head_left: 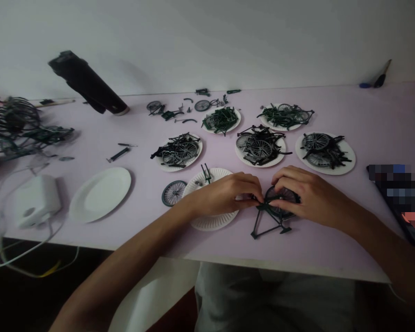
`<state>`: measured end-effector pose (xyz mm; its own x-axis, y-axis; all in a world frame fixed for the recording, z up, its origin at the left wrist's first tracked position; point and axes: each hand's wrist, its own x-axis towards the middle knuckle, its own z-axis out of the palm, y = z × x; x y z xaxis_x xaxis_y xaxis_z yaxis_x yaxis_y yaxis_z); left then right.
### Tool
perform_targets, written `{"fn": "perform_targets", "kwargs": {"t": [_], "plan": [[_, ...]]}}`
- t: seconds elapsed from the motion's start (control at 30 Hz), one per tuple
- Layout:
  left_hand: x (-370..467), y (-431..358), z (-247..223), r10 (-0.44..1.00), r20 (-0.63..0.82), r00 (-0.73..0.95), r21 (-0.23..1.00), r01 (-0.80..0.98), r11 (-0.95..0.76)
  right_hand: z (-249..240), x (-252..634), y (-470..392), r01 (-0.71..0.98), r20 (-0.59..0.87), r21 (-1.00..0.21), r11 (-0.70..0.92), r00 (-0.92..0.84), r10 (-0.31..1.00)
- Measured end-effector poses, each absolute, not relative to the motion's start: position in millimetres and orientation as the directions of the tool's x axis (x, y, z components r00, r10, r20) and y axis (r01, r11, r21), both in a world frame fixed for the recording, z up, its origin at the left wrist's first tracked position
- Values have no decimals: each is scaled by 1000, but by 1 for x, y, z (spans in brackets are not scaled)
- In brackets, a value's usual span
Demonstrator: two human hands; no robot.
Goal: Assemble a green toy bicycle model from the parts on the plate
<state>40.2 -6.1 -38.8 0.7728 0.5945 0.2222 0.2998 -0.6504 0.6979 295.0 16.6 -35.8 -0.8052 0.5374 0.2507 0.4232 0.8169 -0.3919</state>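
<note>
A dark green miniature bicycle frame with a spoked wheel attached stands tilted over the pink table, near its front edge. My left hand pinches the frame's upper left end. From the right, my right hand grips the wheel and frame, thumb and fingers closed on either side of the wheel. Beneath my left forearm lies a fluted white paper plate, partly hidden, with a small fork part on it. A loose wheel rests at that plate's left.
Several plates of bicycle parts, one being a plate at right, stand behind my hands. An oval plate, white adapter with cables and black cylinder are left; a phone lies right.
</note>
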Motion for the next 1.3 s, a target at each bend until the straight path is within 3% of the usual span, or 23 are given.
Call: {"fn": "perform_targets", "kwargs": {"t": [0.2,0.73,1.1,1.3], "plan": [[43,-12,-34,637,184,749,637,402,-657,-37,297,17,437,231,-397,807,-803,549],[46,-14,-29,591,214,778,502,431,-750,-33,295,15,491,166,-398,775,-792,588],[45,-14,-28,585,180,791,505,436,-745,-32,296,13,510,119,-416,753,-791,601],[43,-16,-25,606,234,760,533,421,-734,-30,295,12,548,132,-346,762,-776,617]]}}
